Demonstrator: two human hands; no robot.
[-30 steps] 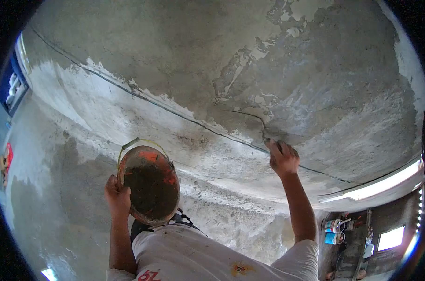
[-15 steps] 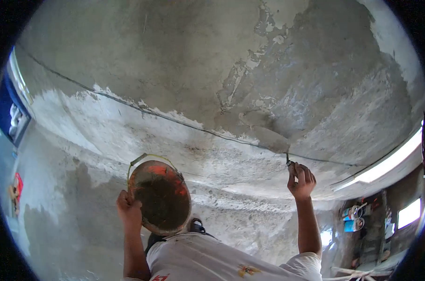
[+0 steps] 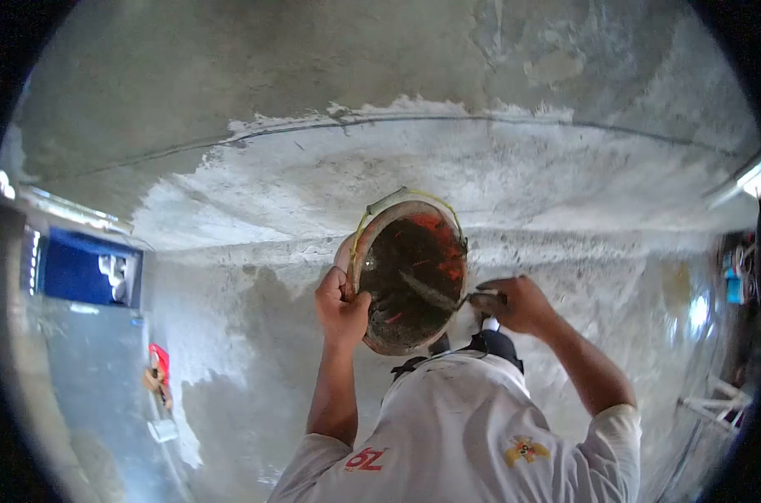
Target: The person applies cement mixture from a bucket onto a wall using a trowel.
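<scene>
My left hand grips the side of a round bucket, thumb over its rim. Tipped so its mouth faces me, the bucket shows dark wet mortar and orange-red patches on the inner wall. A yellowish wire handle with a grey grip rises at its far edge. My right hand is closed round the handle of a trowel, just right of the bucket. The trowel's blade lies inside the bucket mouth, against the mortar. The right fingers are partly hidden by the hand itself.
Ahead is a wall with grey plaster above a dark cable-like line and a paler band below. A blue panel and a small red-and-tan shape are at left. Blue containers and pale bars stand at right.
My right hand has brought the trowel from the wall down into the bucket. The view has turned left, and the bucket now sits nearer the middle of the picture, still in my left hand.
</scene>
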